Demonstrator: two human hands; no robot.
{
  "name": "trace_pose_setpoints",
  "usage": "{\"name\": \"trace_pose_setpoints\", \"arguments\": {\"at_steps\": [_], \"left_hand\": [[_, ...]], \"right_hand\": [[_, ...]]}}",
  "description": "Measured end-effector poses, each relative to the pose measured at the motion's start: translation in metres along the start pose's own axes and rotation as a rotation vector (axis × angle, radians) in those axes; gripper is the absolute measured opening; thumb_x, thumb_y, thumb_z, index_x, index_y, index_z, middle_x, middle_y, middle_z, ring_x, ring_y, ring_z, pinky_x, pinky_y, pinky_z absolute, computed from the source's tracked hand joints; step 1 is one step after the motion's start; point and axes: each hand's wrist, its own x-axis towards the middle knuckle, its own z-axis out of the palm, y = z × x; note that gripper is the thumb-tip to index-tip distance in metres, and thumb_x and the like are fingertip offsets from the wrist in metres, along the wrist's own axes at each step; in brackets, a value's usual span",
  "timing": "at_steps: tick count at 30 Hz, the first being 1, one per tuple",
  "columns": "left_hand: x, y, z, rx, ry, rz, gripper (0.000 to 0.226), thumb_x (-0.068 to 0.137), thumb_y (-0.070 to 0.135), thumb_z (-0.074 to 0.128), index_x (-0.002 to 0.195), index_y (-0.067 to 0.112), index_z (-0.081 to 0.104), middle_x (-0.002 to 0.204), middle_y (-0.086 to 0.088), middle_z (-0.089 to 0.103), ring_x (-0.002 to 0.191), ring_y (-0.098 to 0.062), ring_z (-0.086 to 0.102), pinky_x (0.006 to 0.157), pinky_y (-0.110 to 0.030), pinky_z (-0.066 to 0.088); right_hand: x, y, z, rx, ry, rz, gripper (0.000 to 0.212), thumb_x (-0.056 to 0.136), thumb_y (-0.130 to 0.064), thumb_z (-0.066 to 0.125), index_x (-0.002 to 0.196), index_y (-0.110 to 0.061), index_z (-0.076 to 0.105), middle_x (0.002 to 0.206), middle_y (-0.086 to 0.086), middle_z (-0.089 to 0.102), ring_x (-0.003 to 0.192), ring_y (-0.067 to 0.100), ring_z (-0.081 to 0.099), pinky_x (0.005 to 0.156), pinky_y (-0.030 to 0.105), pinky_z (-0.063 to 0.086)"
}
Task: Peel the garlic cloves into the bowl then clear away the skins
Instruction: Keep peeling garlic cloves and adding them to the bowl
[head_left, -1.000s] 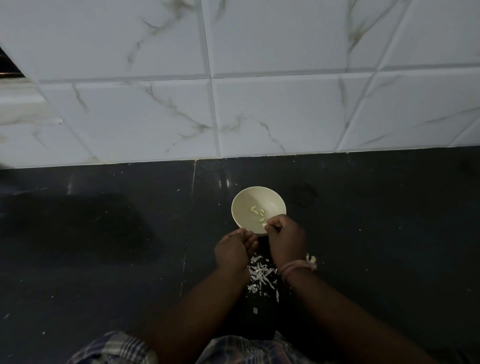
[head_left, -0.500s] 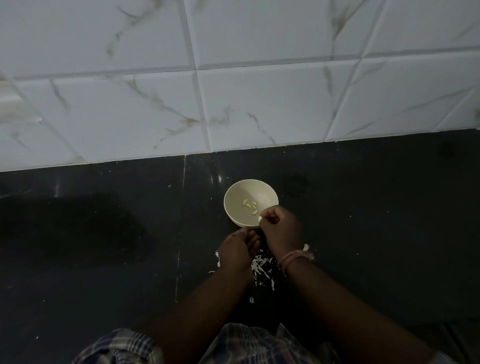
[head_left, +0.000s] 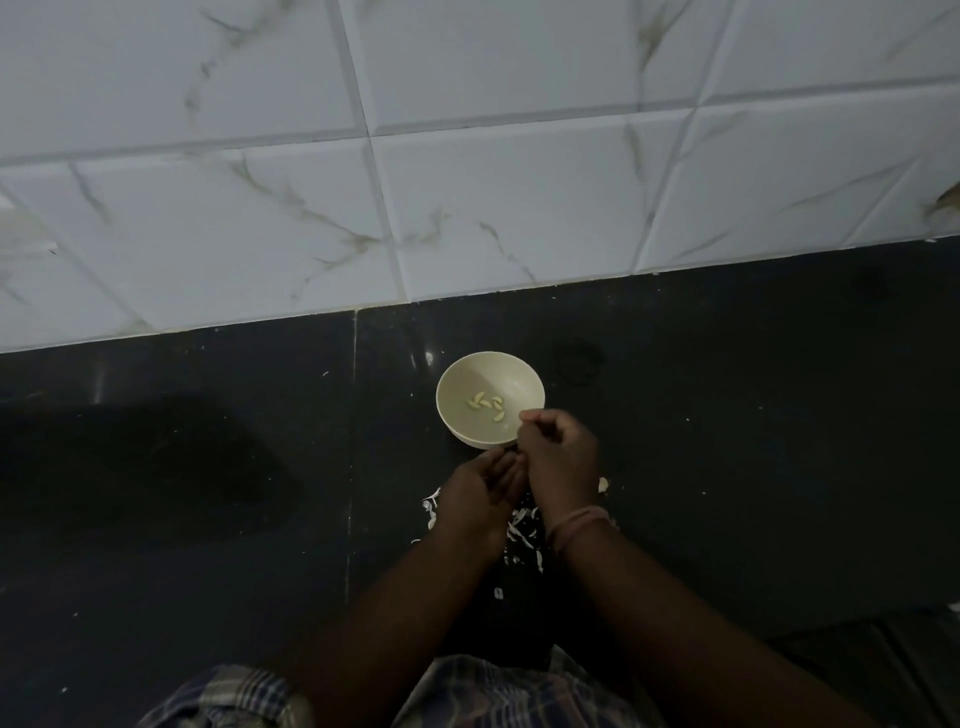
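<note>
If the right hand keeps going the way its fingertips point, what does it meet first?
Probably the bowl: the right hand already overlaps its near rim, heading toward the peeled garlic cloves. Height above the rim is unclear.

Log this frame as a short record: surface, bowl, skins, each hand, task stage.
surface: dark countertop against a white marbled tile wall
bowl: cream bowl, upright, a few peeled garlic cloves inside
skins: garlic skins scattered on the counter beneath the hands
left hand: left hand fingers curled, contents hidden
right hand: right hand at the bowl's near rim, fingertips pinched; contents unclear
stage: peeling under way, skins not cleared
</note>
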Motion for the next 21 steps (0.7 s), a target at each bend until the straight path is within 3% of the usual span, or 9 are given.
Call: {"name": "trace_pose_setpoints", "arguments": {"at_steps": [3,5,9,12,14,18,21], "left_hand": [[0.0,-0.002,-0.005,0.011,0.023,-0.019,0.032,0.105,0.005,0.042,0.132,-0.005,0.056,0.107,-0.017,0.066,0.101,-0.026,0.065,0.095,-0.035,0.051],[0.003,-0.006,-0.01,0.044,0.039,-0.013,0.031,0.104,0.007,0.047,0.13,-0.005,0.058,0.109,-0.017,0.067,0.099,-0.025,0.065,0.093,-0.034,0.052],[0.003,-0.013,-0.012,0.166,0.057,0.011,0.023,0.099,0.011,0.057,0.113,0.002,0.073,0.106,-0.02,0.075,0.083,-0.025,0.072,0.073,-0.032,0.057],[0.003,-0.022,-0.014,0.217,0.135,0.023,0.024,0.098,0.009,0.057,0.114,0.001,0.072,0.114,-0.023,0.073,0.095,-0.032,0.07,0.078,-0.035,0.056],[0.004,-0.028,-0.016,0.238,0.164,0.028,0.024,0.099,0.012,0.055,0.115,0.005,0.072,0.117,-0.02,0.072,0.103,-0.032,0.069,0.084,-0.038,0.055],[-0.006,-0.028,-0.011,0.191,0.126,0.016,0.033,0.105,0.031,0.05,0.114,0.006,0.07,0.111,-0.017,0.073,0.1,-0.027,0.069,0.082,-0.036,0.055],[-0.011,-0.028,-0.008,0.159,0.034,0.006,0.035,0.104,0.036,0.052,0.107,0.007,0.072,0.113,-0.018,0.074,0.107,-0.032,0.07,0.103,-0.046,0.052]], "right_hand": [[0.003,-0.003,0.0,-0.039,0.061,-0.017,0.017,0.086,-0.002,0.063,0.09,-0.016,0.072,0.09,0.006,0.074,0.082,0.02,0.068,0.075,0.032,0.056],[-0.003,0.003,-0.004,-0.166,0.06,-0.028,0.012,0.088,-0.007,0.063,0.092,-0.014,0.071,0.091,0.0,0.071,0.085,0.014,0.067,0.077,0.029,0.054],[-0.023,0.026,-0.013,-0.485,-0.205,-0.139,0.01,0.095,-0.016,0.059,0.096,-0.019,0.069,0.088,-0.008,0.067,0.083,0.008,0.062,0.071,0.016,0.046],[-0.026,0.044,-0.024,-0.791,-0.345,-0.33,0.02,0.096,-0.015,0.055,0.111,-0.016,0.069,0.108,0.001,0.065,0.1,0.015,0.06,0.086,0.023,0.045],[-0.032,0.045,-0.029,-0.888,-0.391,-0.385,0.027,0.094,-0.013,0.058,0.12,-0.012,0.067,0.123,0.006,0.06,0.111,0.02,0.06,0.096,0.02,0.041],[-0.047,0.048,-0.024,-0.694,-0.324,-0.461,0.04,0.096,-0.02,0.048,0.13,-0.005,0.063,0.13,0.013,0.065,0.119,0.022,0.062,0.106,0.006,0.031],[-0.041,0.046,-0.029,-0.763,-0.493,-0.467,0.051,0.099,-0.037,0.035,0.147,-0.026,0.048,0.142,0.0,0.058,0.131,0.016,0.052,0.111,0.034,0.039]]}}
